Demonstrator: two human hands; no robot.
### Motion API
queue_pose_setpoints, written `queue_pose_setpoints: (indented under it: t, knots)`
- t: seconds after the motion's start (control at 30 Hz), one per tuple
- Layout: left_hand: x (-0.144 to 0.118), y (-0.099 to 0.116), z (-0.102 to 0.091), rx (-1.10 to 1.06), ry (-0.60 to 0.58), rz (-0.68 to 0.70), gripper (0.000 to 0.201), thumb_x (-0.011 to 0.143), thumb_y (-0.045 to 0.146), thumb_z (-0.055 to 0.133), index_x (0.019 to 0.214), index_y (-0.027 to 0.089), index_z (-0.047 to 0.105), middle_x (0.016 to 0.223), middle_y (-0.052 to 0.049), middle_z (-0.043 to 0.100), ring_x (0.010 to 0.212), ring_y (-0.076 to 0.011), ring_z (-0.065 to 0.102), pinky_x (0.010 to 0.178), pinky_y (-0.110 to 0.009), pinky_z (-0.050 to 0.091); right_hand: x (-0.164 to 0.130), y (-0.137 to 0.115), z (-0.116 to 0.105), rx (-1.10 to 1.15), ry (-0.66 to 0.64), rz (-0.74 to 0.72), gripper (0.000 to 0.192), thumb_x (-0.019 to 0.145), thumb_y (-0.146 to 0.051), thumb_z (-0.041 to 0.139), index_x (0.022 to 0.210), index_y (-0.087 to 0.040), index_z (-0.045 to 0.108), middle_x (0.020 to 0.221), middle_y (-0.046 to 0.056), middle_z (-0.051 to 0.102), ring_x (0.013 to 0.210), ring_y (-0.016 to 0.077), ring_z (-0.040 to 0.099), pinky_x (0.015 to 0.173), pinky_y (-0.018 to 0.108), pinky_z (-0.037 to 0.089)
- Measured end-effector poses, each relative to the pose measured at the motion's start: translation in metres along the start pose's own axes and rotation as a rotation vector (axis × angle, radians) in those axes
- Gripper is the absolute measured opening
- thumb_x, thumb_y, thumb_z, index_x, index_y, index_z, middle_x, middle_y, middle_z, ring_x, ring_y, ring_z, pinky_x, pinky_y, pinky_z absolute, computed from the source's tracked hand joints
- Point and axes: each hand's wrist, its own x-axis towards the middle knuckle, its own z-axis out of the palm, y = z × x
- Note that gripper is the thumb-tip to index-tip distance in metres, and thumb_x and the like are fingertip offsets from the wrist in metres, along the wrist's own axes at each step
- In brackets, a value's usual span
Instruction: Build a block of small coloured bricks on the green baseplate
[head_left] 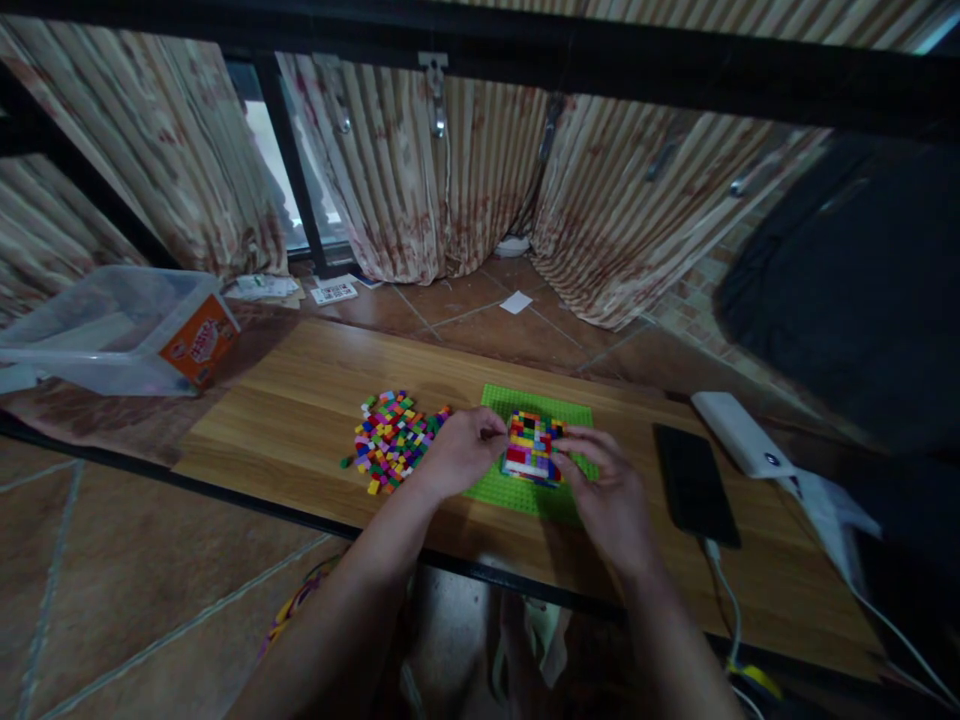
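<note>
- Left hand: at the left edge of the brick block; fingers curled narrow, thumb and fingertips touching the block's upper left corner. Whether a loose brick is pinched between them cannot be told.
- Right hand: at the right side of the block; fingers bent and close together, tips touching its right edge. Nothing else visible in the grasp.
- Brick block: multicoloured — red, yellow, blue, white, green rows — seated on the green baseplate, near the plate's centre, between both hands.
- Baseplate: flat on the wooden table, near the front edge.
- Loose bricks: a mixed-colour pile on the table, just left of the baseplate and beside the left hand.
- Phone: dark, screen up, right of the baseplate; a cable runs from its near end.
- Power bank: white, just right of the phone.
- Plastic tub: clear, orange label, far left, well apart from the hands.
</note>
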Motion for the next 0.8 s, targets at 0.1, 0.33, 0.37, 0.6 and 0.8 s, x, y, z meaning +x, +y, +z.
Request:
queue_pose_setpoints:
  t: [0.1,0.33,0.37,0.6,0.8]
  knots:
    - [0.002,-0.001,0.001,0.018,-0.015,0.015,0.007,0.072,0.019,0.059,0.069,0.017,0.065,0.066,-0.001,0.063,0.061,-0.0126,0.055,0.058,-0.023,0.04,0.001,0.007,0.009,-0.014,0.002,0.011,0.013,0.08,-0.034,0.064,0.085,-0.027,0.074,0.117,0.006,0.061,0.109,0.0236,0.058,0.098,0.046,0.042]
    - [0.002,0.002,0.001,0.018,-0.019,-0.014,0.008,0.074,0.02,0.059,0.072,0.016,0.066,0.067,0.0,0.063,0.063,-0.0123,0.054,0.061,-0.023,0.04,0.0,0.015,0.015,-0.039,0.029,0.084,0.011,0.075,-0.032,0.069,0.083,-0.028,0.075,0.121,0.006,0.057,0.116,0.0258,0.052,0.102,0.048,0.036]
    - [0.002,0.002,0.001,0.012,-0.02,-0.011,0.008,0.074,0.02,0.059,0.072,0.016,0.066,0.067,0.0,0.063,0.064,-0.0124,0.054,0.062,-0.023,0.04,-0.001,0.015,0.015,-0.035,0.036,0.097,0.011,0.075,-0.032,0.069,0.083,-0.028,0.075,0.121,0.006,0.056,0.117,0.0258,0.051,0.102,0.048,0.036]
    - [0.001,0.003,0.001,0.062,-0.039,-0.026,0.008,0.076,0.019,0.057,0.073,0.015,0.064,0.068,0.0,0.062,0.063,-0.0118,0.054,0.062,-0.023,0.04,0.0,0.016,0.021,0.074,0.106,0.186,0.011,0.071,-0.033,0.071,0.076,-0.024,0.074,0.109,0.008,0.061,0.116,0.0262,0.053,0.101,0.046,0.037]
    - [0.001,0.002,0.0,0.081,-0.068,0.016,0.013,0.077,0.016,0.055,0.076,0.014,0.067,0.071,0.0,0.065,0.066,-0.0114,0.056,0.066,-0.023,0.043,0.0,0.015,0.025,0.22,0.114,0.289,0.009,0.067,-0.031,0.072,0.074,-0.025,0.073,0.099,0.005,0.065,0.111,0.025,0.056,0.099,0.042,0.038]
